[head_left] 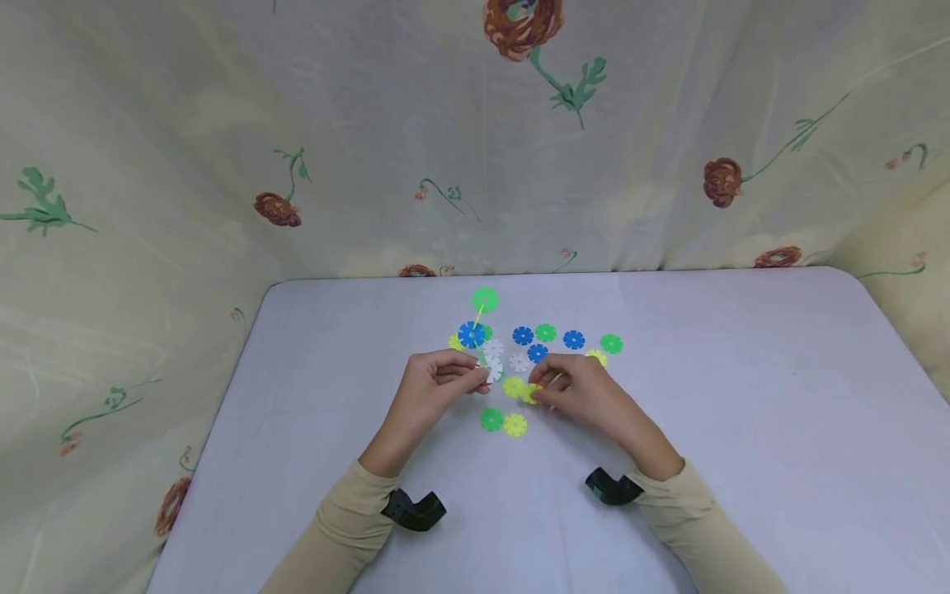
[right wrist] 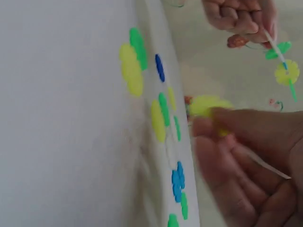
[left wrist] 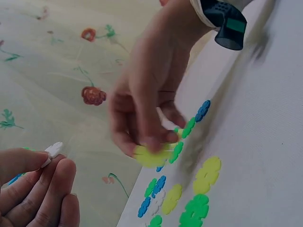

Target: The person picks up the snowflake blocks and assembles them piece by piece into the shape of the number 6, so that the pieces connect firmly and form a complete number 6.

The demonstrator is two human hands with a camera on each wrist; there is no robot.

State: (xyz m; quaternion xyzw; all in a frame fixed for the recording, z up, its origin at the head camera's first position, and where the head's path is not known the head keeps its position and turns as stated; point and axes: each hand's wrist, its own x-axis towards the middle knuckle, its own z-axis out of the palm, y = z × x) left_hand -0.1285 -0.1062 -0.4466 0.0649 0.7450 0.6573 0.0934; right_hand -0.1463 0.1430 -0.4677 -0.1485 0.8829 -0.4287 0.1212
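My left hand (head_left: 445, 375) pinches a white notched plastic disc (head_left: 493, 368) between thumb and fingers. Joined to that disc is a chain of such pieces, with a blue disc (head_left: 471, 334), a yellow disc (right wrist: 287, 72) seen edge-on from the head, and a green disc (head_left: 486, 299) at the far end. To its right, my right hand (head_left: 575, 386) holds a yellow disc (left wrist: 151, 156) between thumb and fingertips, raised off the table. The two hands are apart, palms turned towards each other. Part of the white disc is hidden by the left fingers.
Loose discs lie on the white table (head_left: 742, 396): a green one (head_left: 491, 419) and a yellow one (head_left: 515, 425) near me, several blue, green, white and yellow ones beyond the hands. A flower-printed cloth (head_left: 356, 165) hangs behind the table's far edge.
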